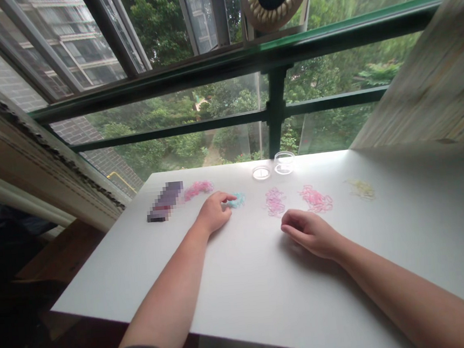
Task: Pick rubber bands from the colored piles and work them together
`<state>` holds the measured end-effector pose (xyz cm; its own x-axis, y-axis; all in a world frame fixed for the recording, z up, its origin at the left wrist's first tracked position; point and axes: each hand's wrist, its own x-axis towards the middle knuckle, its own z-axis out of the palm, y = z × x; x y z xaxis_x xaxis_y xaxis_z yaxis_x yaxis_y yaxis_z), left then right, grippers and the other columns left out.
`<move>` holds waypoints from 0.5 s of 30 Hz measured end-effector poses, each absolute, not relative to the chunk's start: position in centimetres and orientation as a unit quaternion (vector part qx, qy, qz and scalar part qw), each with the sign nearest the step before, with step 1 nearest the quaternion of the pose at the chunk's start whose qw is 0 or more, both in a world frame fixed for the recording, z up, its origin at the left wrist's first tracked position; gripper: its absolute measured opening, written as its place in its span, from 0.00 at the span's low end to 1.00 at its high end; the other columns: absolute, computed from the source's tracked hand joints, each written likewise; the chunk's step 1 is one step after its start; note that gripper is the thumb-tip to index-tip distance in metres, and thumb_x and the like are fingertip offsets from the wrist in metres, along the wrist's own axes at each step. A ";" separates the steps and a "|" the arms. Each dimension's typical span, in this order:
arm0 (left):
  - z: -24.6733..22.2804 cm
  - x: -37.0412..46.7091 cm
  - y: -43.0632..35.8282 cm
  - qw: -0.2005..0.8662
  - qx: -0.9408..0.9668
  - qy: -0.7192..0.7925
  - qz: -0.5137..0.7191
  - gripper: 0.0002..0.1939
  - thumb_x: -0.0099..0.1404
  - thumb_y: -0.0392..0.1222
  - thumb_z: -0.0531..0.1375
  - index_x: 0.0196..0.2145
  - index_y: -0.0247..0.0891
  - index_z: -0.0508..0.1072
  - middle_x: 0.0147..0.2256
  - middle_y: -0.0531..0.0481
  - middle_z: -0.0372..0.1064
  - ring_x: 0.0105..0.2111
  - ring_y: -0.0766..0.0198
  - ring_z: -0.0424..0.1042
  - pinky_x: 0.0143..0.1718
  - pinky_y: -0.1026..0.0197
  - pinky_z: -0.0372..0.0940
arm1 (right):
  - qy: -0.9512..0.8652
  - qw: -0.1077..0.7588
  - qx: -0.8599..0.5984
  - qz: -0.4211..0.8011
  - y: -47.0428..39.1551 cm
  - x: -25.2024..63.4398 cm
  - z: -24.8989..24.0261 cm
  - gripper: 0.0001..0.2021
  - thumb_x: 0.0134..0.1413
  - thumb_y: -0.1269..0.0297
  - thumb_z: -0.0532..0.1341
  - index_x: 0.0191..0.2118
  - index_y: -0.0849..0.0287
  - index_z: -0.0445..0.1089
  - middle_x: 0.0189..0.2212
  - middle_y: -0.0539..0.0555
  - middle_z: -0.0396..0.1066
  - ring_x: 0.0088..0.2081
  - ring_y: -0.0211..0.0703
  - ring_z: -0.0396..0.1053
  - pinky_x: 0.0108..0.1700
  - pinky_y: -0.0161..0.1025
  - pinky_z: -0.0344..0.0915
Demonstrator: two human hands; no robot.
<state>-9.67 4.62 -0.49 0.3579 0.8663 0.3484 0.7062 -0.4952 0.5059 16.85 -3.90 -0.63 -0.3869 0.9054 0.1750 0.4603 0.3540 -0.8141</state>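
My left hand [216, 212] reaches to a small pile of light blue bands [239, 199], its index finger stretched out over the pile's edge and the thumb apart below. My right hand [308, 232] is held just in front of the lilac bands [275, 201] and the pink bands [316, 199]. Its fingers curl in and meet the thumb; whatever they hold, if anything, is hidden. The bands look like thin little rubber loops lying loose on the white table [241, 281]. Pale yellow bands [362, 189] lie farther right.
Behind my left hand is a heap of deeper pink bands [198, 189], beside a blurred dark oblong object [165, 201]. Two clear round containers [261, 173] [285, 164] stand at the table's back edge. Beyond runs a green window railing [277, 110], with curtains [422, 81] at the sides.
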 end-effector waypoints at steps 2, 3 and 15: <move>-0.4 -9.6 4.6 0.142 0.809 0.486 0.299 0.21 0.49 0.27 0.55 0.42 0.37 0.73 0.38 0.48 0.72 0.37 0.62 0.69 0.42 0.60 0.66 | -0.754 0.323 -0.451 0.351 -3.9 16.9 -0.6 0.07 0.54 0.63 0.55 0.28 0.58 0.61 0.19 0.47 0.60 0.22 0.35 0.57 0.25 0.33 0.56; -0.4 -9.6 4.5 0.146 0.806 0.488 0.301 0.22 0.49 0.27 0.55 0.43 0.37 0.72 0.38 0.48 0.72 0.36 0.62 0.69 0.42 0.60 0.66 | -0.754 0.324 -0.451 0.351 -3.9 16.9 -0.6 0.07 0.54 0.63 0.55 0.28 0.58 0.61 0.19 0.47 0.60 0.22 0.35 0.57 0.25 0.33 0.56; -0.5 -9.7 4.6 0.131 0.802 0.500 0.299 0.22 0.49 0.29 0.56 0.43 0.39 0.73 0.42 0.47 0.72 0.41 0.60 0.70 0.46 0.57 0.65 | -0.764 0.321 -0.451 0.332 -3.9 16.8 -0.5 0.06 0.54 0.64 0.55 0.27 0.58 0.61 0.20 0.47 0.60 0.23 0.35 0.58 0.27 0.34 0.56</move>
